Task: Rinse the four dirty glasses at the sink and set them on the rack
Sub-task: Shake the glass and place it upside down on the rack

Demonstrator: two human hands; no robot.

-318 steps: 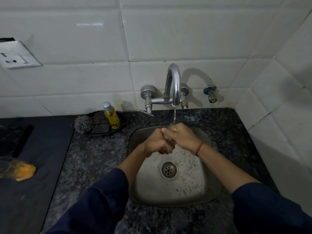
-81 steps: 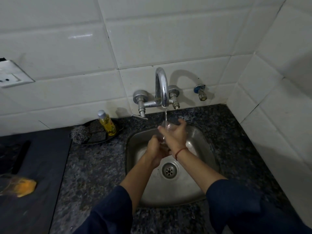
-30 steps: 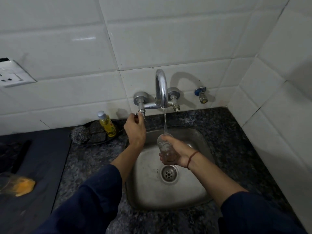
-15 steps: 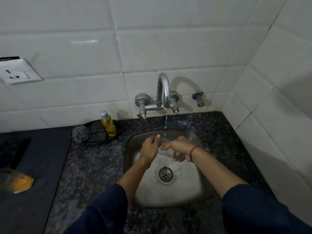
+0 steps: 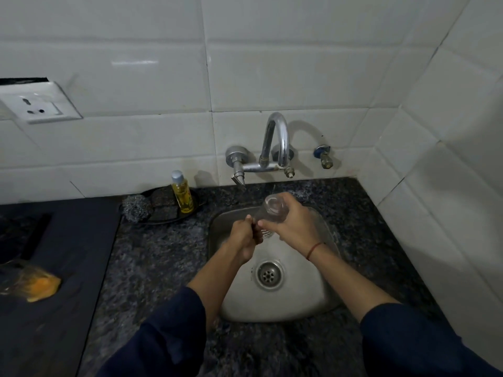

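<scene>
Sink: square steel sink [image 5: 288,303], under right hand [image 5: 295,227].
Glass: clear drinking glass [image 5: 273,210], tilted, right hand wrapped round it; left hand [image 5: 245,236] gripping its mouth.
Risk: wet fingers may drop it.

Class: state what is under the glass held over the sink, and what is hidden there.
Under the glass lies the steel sink floor, its drain nearer the viewer. The left hand and right hand cover the far part.
</scene>
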